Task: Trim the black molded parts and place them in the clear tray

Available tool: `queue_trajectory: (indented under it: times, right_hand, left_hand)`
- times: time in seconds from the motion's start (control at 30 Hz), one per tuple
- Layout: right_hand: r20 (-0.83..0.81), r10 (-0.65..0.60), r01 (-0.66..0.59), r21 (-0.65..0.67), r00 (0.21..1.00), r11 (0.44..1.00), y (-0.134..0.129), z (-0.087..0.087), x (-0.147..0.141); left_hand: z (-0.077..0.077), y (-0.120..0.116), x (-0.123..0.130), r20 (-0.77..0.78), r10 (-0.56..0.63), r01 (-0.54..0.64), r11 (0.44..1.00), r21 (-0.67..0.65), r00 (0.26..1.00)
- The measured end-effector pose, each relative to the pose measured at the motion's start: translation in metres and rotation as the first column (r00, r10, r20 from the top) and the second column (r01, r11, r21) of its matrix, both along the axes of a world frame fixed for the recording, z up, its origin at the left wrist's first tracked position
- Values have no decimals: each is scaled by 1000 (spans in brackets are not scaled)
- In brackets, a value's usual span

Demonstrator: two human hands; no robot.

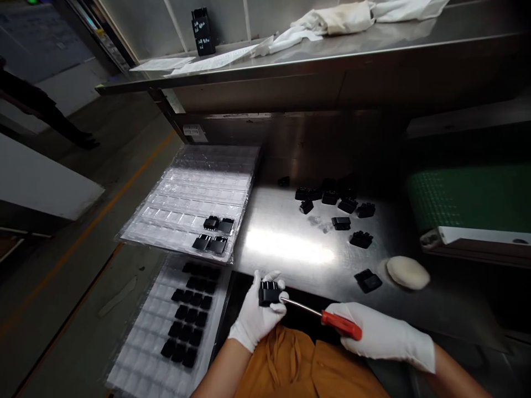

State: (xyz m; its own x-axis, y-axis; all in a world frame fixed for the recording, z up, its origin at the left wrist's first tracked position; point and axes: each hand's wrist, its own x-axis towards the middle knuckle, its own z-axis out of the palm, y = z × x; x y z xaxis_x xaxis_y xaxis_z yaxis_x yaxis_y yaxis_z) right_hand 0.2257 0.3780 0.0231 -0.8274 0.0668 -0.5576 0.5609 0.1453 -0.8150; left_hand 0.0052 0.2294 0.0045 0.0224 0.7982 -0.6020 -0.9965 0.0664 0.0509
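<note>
My left hand [254,318], in a white glove, is closed around a small black plastic part [269,294] with slots along its top. My right hand [379,333], gloved too, grips a screwdriver [341,324] by its red handle. The metal shaft points left, and its tip is at the right side of the black part, by my left fingertips; whether it touches the part I cannot tell. Both hands are low, just in front of the metal table's near edge. A similar black part [368,281] lies on the table beyond my right hand.
Several black parts [341,223] lie scattered on the steel table [286,221]. A clear tray [182,193] holds a few; a lower tray [141,342] holds several rows. A round pale pad [408,272] and a green conveyor belt [473,193] are right. Cloths [332,21] lie on the shelf.
</note>
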Motion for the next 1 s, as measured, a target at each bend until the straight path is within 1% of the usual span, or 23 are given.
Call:
queue_trajectory:
  times: [0.13,0.23,0.3,0.37,0.4,0.43,0.47,0.5,0.53,0.57,0.6,0.63,0.77,0.87,0.93,0.97,1.0]
  right_hand:
    - [-5,-18,18,34,1000,999,2,19,-1]
    - [24,-26,25,29,999,999,3,36,-5]
    - [29,-29,28,41,999,999,4,45,-7]
    - [37,-26,24,78,999,997,6,50,-9]
    - [48,-27,22,105,998,994,7,51,-9]
    - [64,-31,22,134,997,991,8,51,-9]
    - [82,-36,23,158,996,987,9,51,-9]
    - [98,-44,26,178,994,984,9,50,-9]
    - [111,-48,26,190,993,981,10,49,-9]
    - [120,-45,21,192,992,981,10,48,-8]
    - [130,-37,12,188,991,982,10,47,-8]
    - [143,-26,-1,182,989,983,9,47,-9]
    - [197,-9,-33,211,980,977,7,48,-15]
    - [146,-36,-7,278,989,960,10,51,-20]
    - [61,-69,44,344,996,938,14,51,-22]
    - [15,-88,75,387,996,919,16,50,-23]
    - [-27,-107,108,431,994,896,18,47,-25]
  left_hand:
    - [17,8,-1,-69,52,-48,997,60,996]
    - [26,10,0,-213,55,-44,997,57,975]
    - [31,12,0,-378,38,-30,999,28,925]
    - [35,13,-2,-538,12,-28,999,-21,843]
    - [37,14,-3,-620,-15,-30,998,-62,784]
    - [39,15,-6,-720,-71,-27,992,-124,690]
    - [39,16,-8,-820,-157,-22,979,-202,550]
    - [39,16,-10,-897,-253,-25,959,-281,363]
    - [38,16,-13,-928,-338,-39,937,-348,159]
    - [36,16,-15,-918,-396,-54,917,-395,-20]
    - [33,16,-16,-897,-421,-57,907,-417,-138]
    - [29,16,-17,-892,-416,-47,909,-414,-179]
    - [18,14,-18,-915,-364,49,925,-377,-177]
    - [19,10,-19,-918,-339,99,926,-364,-204]
    - [20,7,-22,-914,-336,85,928,-362,-227]
    - [21,7,-26,-910,-342,57,930,-364,-235]
    - [20,10,-30,-907,-355,-13,932,-362,-226]
